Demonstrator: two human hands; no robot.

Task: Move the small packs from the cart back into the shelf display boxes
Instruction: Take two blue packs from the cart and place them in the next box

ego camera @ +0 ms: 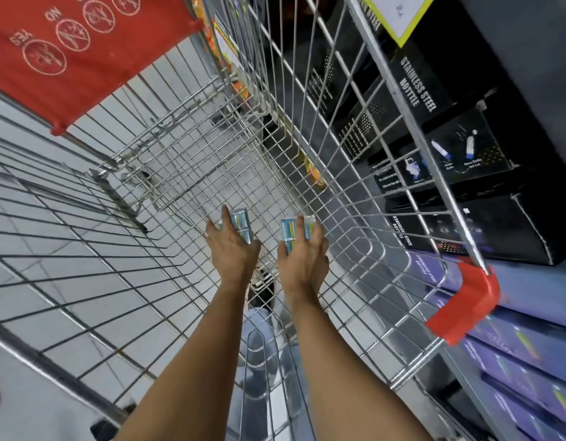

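Note:
Both my arms reach down into a wire shopping cart (192, 160). My left hand (230, 246) grips a small clear pack (241, 226) with blue and yellow stripes, low over the cart floor. Just to its right, my right hand (302, 256) grips a similar small pack (294, 232); it may be two held together. Both packs sit near the bottom grid at the cart's centre. No other packs show in the cart. The shelf display boxes are not in view.
The cart's red child-seat flap (68, 52) lies upper left and a red corner bumper (469, 300) at right. Black "Stainless Steel Bottle" boxes (434, 128) and purple boxes (513, 345) fill shelves beyond the right cart wall. Grey tiled floor shows below.

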